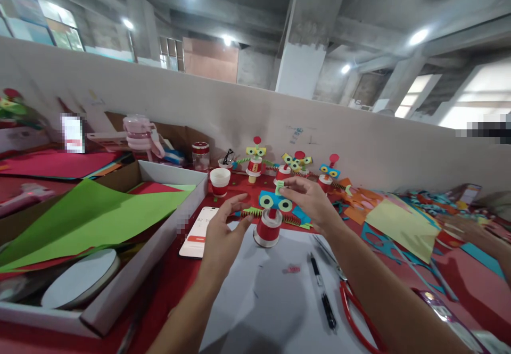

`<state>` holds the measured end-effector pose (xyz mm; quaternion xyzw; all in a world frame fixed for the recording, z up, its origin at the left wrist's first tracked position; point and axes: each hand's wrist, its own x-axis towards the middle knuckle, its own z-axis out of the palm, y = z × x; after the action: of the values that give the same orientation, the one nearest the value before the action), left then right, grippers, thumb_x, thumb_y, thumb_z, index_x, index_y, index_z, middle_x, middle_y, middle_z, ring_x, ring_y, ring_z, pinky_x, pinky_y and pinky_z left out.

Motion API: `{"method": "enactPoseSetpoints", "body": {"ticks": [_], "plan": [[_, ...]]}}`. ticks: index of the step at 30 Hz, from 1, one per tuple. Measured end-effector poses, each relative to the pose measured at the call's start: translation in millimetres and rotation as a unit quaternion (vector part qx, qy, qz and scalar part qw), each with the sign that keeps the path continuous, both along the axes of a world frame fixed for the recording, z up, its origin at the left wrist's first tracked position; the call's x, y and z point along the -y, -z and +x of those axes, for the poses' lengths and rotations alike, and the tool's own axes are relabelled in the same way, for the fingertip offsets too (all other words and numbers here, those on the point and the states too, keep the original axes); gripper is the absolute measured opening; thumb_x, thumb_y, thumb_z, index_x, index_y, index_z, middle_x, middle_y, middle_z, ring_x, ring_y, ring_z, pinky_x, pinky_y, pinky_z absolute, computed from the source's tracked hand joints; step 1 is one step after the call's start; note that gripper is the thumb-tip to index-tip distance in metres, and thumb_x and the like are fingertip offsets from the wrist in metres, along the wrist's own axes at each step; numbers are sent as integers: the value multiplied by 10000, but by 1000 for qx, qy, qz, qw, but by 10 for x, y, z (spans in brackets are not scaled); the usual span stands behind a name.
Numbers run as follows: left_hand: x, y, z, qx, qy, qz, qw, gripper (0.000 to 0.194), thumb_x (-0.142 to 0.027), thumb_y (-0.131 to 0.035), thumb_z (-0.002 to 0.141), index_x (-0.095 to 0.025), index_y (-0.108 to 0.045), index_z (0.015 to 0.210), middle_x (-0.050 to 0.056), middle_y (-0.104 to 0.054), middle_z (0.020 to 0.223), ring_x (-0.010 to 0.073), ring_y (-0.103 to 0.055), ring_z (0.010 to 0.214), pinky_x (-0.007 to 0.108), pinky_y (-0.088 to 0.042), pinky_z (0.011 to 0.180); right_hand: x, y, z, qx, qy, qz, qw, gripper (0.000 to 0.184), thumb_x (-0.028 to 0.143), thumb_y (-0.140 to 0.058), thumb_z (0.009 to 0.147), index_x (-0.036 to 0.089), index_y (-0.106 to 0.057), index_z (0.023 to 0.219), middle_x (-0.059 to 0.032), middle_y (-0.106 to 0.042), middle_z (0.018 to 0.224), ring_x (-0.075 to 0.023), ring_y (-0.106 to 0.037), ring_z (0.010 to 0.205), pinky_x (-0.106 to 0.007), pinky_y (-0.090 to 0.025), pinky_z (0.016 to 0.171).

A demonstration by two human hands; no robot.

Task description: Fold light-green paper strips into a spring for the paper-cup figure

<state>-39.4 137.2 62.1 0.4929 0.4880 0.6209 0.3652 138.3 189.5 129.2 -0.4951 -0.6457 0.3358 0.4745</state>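
Note:
A paper-cup figure (268, 230) stands upright on the white sheet in front of me, with a blue head strip (275, 201) bearing two round eyes. Folded paper arms stick out sideways: a green one (255, 212) and a dark red one (294, 219). My right hand (305, 197) pinches a small light-green paper piece (279, 186) at the top of the blue head. Beside the green arm, my left hand (227, 231) is held with thumb and fingers apart; whether it touches the arm I cannot tell.
Scissors (355, 311) and a pen (322, 293) lie right on the sheet. A phone (199, 231), stacked cups (220, 182) and a box of coloured paper (159, 231) are left. Finished-looking cup figures (255, 166) stand behind. Another person's hand (471, 229) is far right.

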Motion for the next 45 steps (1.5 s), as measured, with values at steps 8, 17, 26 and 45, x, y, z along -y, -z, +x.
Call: {"method": "enactPoseSetpoints", "body": {"ticks": [8,17,26,45], "plan": [[28,60,93,2,7,4,1000,427,-254,-660,728,-220,-613,1151,40,-701,950,199,-648,905,339,-495,817,16,84,-21,-3,13,-3,1000,323,399,-753,630,187,-696,867,-27,-680,849,-161,-586,726,-298,-479,671],[22,94,91,4,3,-3,1000,442,-251,-673,726,-222,-603,1162,48,-692,980,202,-636,944,342,-494,828,33,69,-33,7,14,-16,1000,305,373,-738,645,186,-695,883,-32,-663,869,-180,-587,808,-300,-492,697],[207,83,76,21,-27,77,996,373,-301,-650,810,-237,-612,1175,51,-647,1073,179,-594,966,298,-476,831,441,-109,2,-77,0,119,990,181,325,-662,761,204,-620,889,-29,-671,837,-162,-622,773,-285,-517,703],[913,258,316,368,169,-143,903,226,-168,-750,711,-188,-653,914,-4,-642,830,103,-624,796,182,-492,712,1357,555,-40,132,-43,100,985,377,128,-687,711,210,-603,1069,-39,-655,987,-153,-594,799,-271,-488,678]]}}
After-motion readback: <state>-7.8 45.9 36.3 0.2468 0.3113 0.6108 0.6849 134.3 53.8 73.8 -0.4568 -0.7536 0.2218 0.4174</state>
